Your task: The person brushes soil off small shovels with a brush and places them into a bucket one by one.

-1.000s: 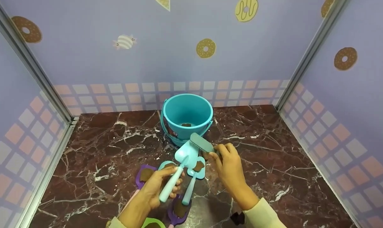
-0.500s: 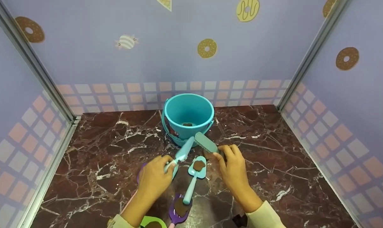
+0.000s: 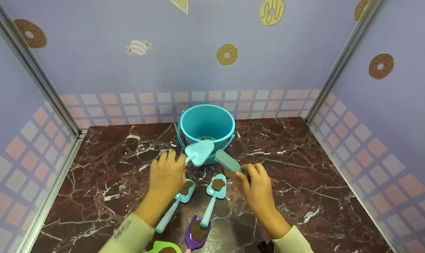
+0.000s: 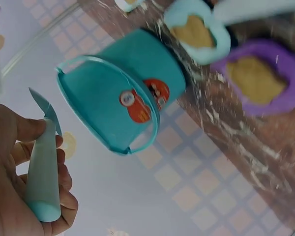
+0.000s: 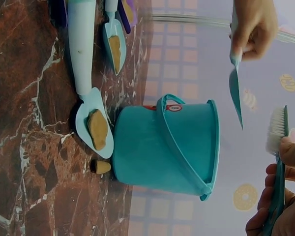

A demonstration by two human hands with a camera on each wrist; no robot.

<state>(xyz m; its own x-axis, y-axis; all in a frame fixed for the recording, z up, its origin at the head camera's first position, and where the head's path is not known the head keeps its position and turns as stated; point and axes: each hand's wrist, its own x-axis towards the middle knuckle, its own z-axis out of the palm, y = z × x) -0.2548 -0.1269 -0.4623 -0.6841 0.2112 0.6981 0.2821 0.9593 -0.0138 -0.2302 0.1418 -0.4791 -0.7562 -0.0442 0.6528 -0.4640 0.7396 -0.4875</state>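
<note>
Lilac walls (image 3: 177,70) with doughnut prints, veined maroon tabletop (image 3: 310,168). Blue bucket (image 3: 207,121) upright near back wall, brown bit inside. Pale-blue trowel (image 3: 200,151) gripped by handle in left hand (image 3: 166,172), raised, apart from bucket. White-bristled brush (image 3: 230,162) grasped in right hand (image 3: 258,182), likewise raised. Nearer: two light-blue scoops (image 3: 168,217), purple scoop (image 3: 188,236), all bearing brown lumps (image 3: 218,184); green scoop (image 3: 158,246) at lower edge.

lilac walls (image 3: 184,70), printed doughnuts (image 3: 222,59), veined maroon tabletop (image 3: 303,175)

Soft, muted light with left-wrist-view blur.
</note>
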